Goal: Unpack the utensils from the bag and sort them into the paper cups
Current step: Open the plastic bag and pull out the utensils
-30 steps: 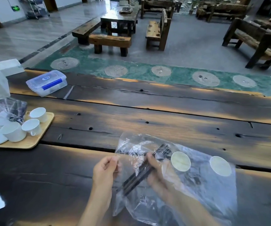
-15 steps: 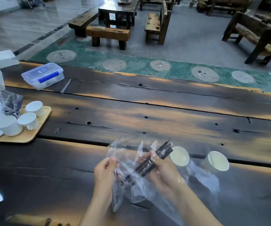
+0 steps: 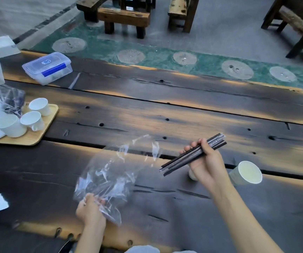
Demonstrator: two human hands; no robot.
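Observation:
My right hand point(image 3: 206, 162) grips a bundle of dark chopsticks point(image 3: 192, 154), held slantwise above the dark wooden table point(image 3: 183, 114). The bundle is fully outside the clear plastic bag point(image 3: 114, 172). My left hand point(image 3: 90, 210) pinches the crumpled bottom of that bag near the table's front edge, and the bag's open mouth stands up toward the chopsticks. One paper cup point(image 3: 247, 172) stands right of my right hand. A second paper cup point(image 3: 192, 174) is mostly hidden behind that hand.
At the left, a wooden tray point(image 3: 37, 136) carries several white cups point(image 3: 32, 120) and a crumpled plastic bag point(image 3: 2, 99). A clear lidded box point(image 3: 47, 67) with a blue label sits at the far left edge. Benches and chairs stand beyond the table.
My right hand has pulled the chopsticks out of the bag and moved right, over the nearer cup. My left hand has drawn the bag down and toward me.

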